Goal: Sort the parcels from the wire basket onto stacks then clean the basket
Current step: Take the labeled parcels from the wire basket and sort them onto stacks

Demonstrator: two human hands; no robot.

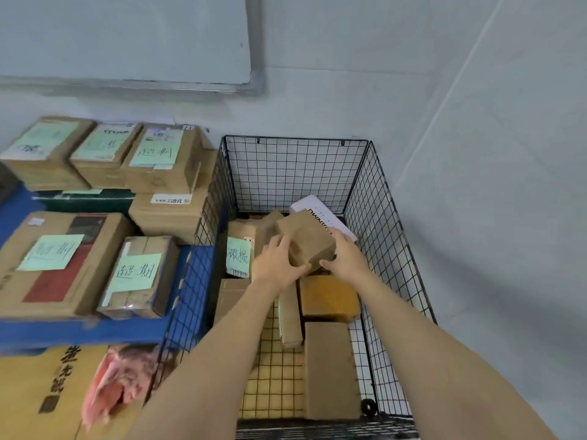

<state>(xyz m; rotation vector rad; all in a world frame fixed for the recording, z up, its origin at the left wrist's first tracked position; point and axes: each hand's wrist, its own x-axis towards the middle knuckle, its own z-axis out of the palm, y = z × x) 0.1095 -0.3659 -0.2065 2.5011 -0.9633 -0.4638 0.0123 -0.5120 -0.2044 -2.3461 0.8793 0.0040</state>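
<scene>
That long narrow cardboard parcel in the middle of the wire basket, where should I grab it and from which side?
Probably from above, pinching the long narrow cardboard parcel across its width at the near end: that end lies exposed in the black wire basket, while the far end runs beneath the left hand holding the small brown cardboard box.

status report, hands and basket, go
Left hand and right hand both grip one small brown cardboard parcel. Parcel tilted, inside the black wire basket. More cardboard parcels below; path up looks clear.

Even, soft light; edges blurred, wide-angle bowing.
</scene>
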